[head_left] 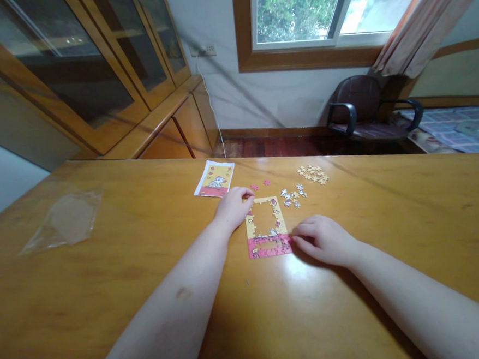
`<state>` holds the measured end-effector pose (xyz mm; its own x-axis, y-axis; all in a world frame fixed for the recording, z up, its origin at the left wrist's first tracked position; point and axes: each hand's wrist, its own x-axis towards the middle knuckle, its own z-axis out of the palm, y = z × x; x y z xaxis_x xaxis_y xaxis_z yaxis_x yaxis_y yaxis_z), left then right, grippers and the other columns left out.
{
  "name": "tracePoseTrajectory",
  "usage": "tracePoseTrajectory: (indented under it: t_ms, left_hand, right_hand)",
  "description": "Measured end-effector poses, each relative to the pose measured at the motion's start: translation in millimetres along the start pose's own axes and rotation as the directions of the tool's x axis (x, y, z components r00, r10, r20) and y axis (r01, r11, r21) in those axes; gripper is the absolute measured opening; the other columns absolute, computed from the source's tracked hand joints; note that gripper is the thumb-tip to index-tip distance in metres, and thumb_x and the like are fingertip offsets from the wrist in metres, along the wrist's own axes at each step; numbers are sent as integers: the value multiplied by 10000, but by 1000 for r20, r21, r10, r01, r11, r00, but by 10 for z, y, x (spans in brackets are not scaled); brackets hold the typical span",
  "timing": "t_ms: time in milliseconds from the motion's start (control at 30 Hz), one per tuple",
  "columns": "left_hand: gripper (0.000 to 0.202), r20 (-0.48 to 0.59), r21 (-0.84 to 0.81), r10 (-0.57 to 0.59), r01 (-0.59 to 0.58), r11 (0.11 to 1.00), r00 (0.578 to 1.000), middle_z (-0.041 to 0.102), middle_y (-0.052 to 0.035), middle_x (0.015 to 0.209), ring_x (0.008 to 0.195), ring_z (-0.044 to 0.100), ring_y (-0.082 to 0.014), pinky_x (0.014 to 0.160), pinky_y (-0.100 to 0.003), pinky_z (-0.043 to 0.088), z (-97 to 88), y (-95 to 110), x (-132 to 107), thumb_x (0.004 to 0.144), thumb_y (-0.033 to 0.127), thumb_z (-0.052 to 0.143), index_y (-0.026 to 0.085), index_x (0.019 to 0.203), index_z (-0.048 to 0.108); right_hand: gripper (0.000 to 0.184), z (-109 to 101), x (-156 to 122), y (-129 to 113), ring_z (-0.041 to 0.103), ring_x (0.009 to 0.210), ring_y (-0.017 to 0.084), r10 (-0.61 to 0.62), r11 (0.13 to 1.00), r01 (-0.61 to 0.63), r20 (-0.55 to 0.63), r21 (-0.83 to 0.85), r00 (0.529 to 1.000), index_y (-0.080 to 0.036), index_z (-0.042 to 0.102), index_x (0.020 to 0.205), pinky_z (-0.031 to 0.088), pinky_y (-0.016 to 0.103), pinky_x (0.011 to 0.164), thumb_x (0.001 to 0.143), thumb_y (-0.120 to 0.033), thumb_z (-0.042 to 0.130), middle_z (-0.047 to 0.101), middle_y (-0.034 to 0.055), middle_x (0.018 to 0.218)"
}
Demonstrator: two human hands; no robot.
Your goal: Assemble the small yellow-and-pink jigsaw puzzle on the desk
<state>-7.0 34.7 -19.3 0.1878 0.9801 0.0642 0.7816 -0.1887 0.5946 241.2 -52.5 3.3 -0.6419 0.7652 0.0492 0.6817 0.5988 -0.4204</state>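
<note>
- Room: wood-panelled, glass-fronted cabinet (93,75) at 10 o'clock, window (326,9) at 1 o'clock, dark armchair (361,111) below it.
- Tabletop (108,298): glossy yellow wood that fills the lower view. A clear plastic bag (64,219) lies flat at 9 o'clock, well apart from the work.
- Puzzle frame (266,229): centre of view, border assembled, middle bare. The long axis runs 12 to 6, tilted slightly, with the pink band at the 6 o'clock end.
- Left hand (234,207): at the frame's 11 o'clock corner, fingers curled down onto the edge. Cannot tell whether the grip encloses a piece.
- Right hand (321,240): at the frame's 4 o'clock corner, fingertips bunched against the pink band. Cannot tell whether the grip is shut on anything.
- Reference card (215,178): at 11 o'clock from the frame, just beyond the left hand.
- Loose pieces: the yellow pile (313,174) and white pile (292,195) lie at 1 o'clock from the frame and nearer the right hand. Two pink pieces (260,184) at 12 o'clock lie nearer the left.
- Hidden: both sets of fingertips and the frame corners beneath them. Piece shapes are too small to read.
</note>
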Motion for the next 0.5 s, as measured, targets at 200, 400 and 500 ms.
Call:
tracePoseTrajectory:
  t_ms: [200, 400, 500]
  left_hand:
    - [185, -6, -14, 4, -4, 1000, 1000, 676, -55, 975, 910, 616, -194, 872, -322, 480, -7, 19, -4, 826, 245, 539, 193, 909, 696]
    - [178, -15, -5, 8, -8, 1000, 1000, 683, -53, 964, 917, 617, -191, 878, -315, 482, -12, 38, -14, 823, 225, 536, 191, 899, 694]
    - [187, -12, -12, 18, -18, 1000, 1000, 680, -50, 972, 919, 618, -195, 859, -316, 483, 2, 4, -5, 825, 246, 532, 201, 908, 693]
  right_hand:
    - [278, 15, -2, -5, 637, 746, 173, -33, 999, 33, 13, 28, 999, -199, 719, 911, 460, 300, 752, 921, -272, 451, 719, 59, 817]
    - [199, -5, 13, -17, 607, 690, 172, 91, 995, -91, -5, -28, 996, -203, 699, 887, 439, 290, 682, 860, -249, 507, 702, 40, 771]
    - [162, 17, 20, -20, 588, 656, 159, 100, 995, -100, 19, -20, 995, -212, 686, 872, 427, 273, 660, 810, -210, 536, 683, 17, 719]
